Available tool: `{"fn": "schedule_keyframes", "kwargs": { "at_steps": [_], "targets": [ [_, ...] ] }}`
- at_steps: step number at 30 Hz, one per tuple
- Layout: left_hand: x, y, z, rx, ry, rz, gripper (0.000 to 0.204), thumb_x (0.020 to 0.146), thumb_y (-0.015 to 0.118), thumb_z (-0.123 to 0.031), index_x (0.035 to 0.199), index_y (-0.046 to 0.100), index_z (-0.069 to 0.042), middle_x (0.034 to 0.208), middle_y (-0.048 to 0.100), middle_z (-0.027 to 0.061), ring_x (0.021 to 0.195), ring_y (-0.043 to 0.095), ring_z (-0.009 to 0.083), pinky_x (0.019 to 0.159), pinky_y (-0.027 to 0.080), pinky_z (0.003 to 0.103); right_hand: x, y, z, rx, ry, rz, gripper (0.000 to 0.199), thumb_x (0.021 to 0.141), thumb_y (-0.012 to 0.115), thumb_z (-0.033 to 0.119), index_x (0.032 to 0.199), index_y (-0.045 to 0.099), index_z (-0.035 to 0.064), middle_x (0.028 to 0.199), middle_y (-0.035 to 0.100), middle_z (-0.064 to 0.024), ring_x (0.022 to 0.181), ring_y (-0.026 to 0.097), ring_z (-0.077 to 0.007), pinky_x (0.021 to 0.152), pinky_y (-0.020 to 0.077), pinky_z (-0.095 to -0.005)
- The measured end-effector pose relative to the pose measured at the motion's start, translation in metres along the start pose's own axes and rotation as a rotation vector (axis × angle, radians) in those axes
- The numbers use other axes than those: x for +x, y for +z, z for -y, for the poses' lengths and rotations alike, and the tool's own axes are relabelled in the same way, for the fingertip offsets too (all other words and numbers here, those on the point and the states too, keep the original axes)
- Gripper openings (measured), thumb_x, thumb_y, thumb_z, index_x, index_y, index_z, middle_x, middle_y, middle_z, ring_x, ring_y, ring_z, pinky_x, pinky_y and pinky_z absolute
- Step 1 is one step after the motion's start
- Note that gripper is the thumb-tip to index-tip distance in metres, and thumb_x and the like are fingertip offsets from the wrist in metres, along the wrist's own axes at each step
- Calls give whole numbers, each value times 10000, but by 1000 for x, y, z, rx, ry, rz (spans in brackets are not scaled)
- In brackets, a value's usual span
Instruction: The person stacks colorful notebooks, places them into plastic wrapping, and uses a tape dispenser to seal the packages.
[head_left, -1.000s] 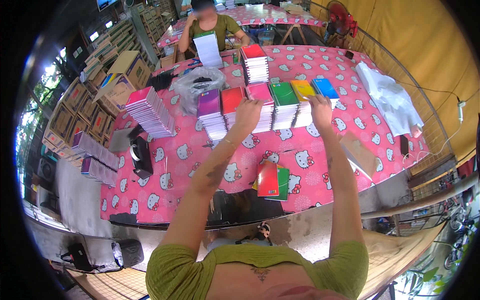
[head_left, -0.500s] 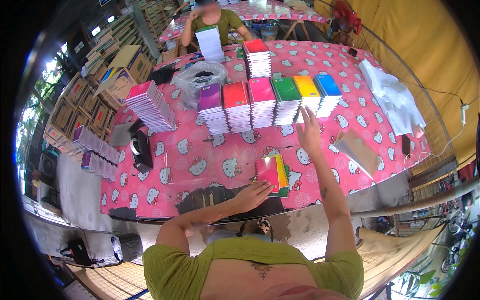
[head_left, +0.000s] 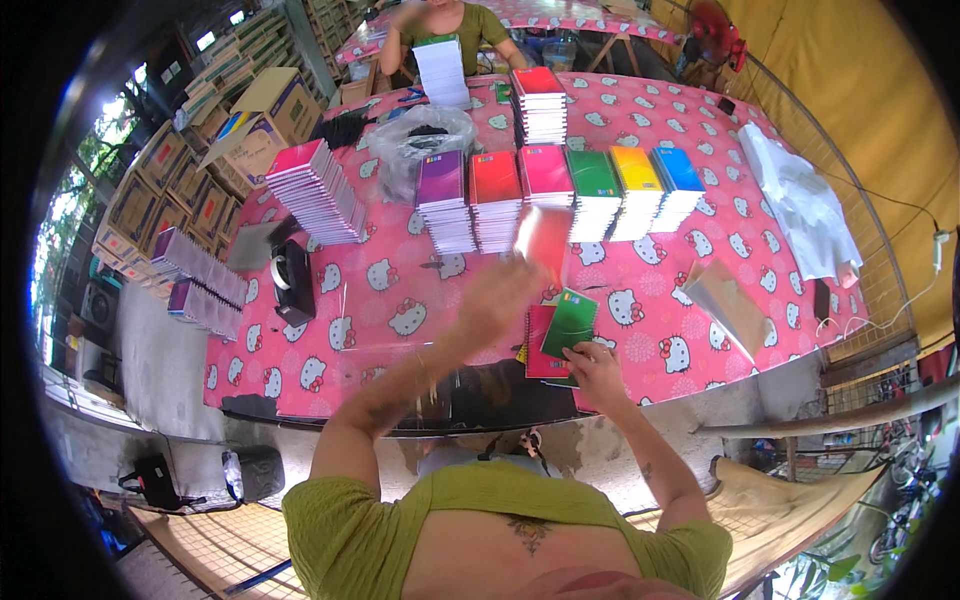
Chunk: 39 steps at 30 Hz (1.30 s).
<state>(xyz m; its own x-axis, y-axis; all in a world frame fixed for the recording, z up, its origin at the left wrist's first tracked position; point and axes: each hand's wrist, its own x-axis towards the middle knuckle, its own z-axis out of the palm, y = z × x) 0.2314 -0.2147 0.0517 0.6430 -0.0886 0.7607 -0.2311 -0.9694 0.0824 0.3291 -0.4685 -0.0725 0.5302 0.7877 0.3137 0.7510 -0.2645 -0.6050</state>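
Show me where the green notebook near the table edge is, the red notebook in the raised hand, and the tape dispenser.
green notebook [head_left: 570, 322], head view, middle of its cover.
red notebook [head_left: 545, 240], head view, middle of the blurred cover.
tape dispenser [head_left: 292, 278], head view, on its black body.

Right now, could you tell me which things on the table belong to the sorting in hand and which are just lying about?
In use:
- left hand lifting a blurred red notebook
- right hand on the green notebook
- row of coloured notebook stacks

Lying about:
- tape dispenser
- clear plastic bag
- brown envelope
- white cloth
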Motion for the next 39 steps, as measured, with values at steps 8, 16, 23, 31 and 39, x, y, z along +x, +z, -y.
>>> {"fn": "schedule_keyframes", "kwargs": {
  "at_steps": [8,16,23,31,39],
  "targets": [
    [-38,49,28,138,-473,135,440,888,633,-257,1260,595,-26,1149,617,223,1089,580,381,921,469,488,9,-1,-45,678,729,-321,528,952,658,256,1355,499,-46,1292,573,-185,1153,583,-233,967,464,-347],
    [4,-18,184,487,-982,73,577,846,711,-446,1140,646,46,930,674,216,934,640,362,833,503,469,20,29,-39,897,651,-207,646,915,713,241,1397,429,-82,1315,568,-195,1183,569,-218,1002,452,-341],
    [65,-45,63,-417,-559,-121,225,856,630,-33,1079,655,-41,888,680,106,828,643,151,705,503,284,26,21,-42,792,790,-110,605,969,612,396,1395,473,-11,1283,608,-137,1154,579,-228,981,443,-357],
    [-23,116,-29,-248,-170,217,468,781,642,-117,1242,610,-192,951,665,164,894,655,351,967,424,543,27,5,-39,896,926,-42,805,893,607,620,1371,488,-17,1260,603,-181,1124,580,-273,919,456,-417],
    [-104,107,-39,-1192,-1385,230,482,923,586,-162,1371,472,-26,1210,623,76,1048,635,174,872,514,319,69,18,13,1052,685,72,602,817,783,417,1182,552,-3,1053,650,-118,897,664,-186,777,568,-377]
  ]
}}
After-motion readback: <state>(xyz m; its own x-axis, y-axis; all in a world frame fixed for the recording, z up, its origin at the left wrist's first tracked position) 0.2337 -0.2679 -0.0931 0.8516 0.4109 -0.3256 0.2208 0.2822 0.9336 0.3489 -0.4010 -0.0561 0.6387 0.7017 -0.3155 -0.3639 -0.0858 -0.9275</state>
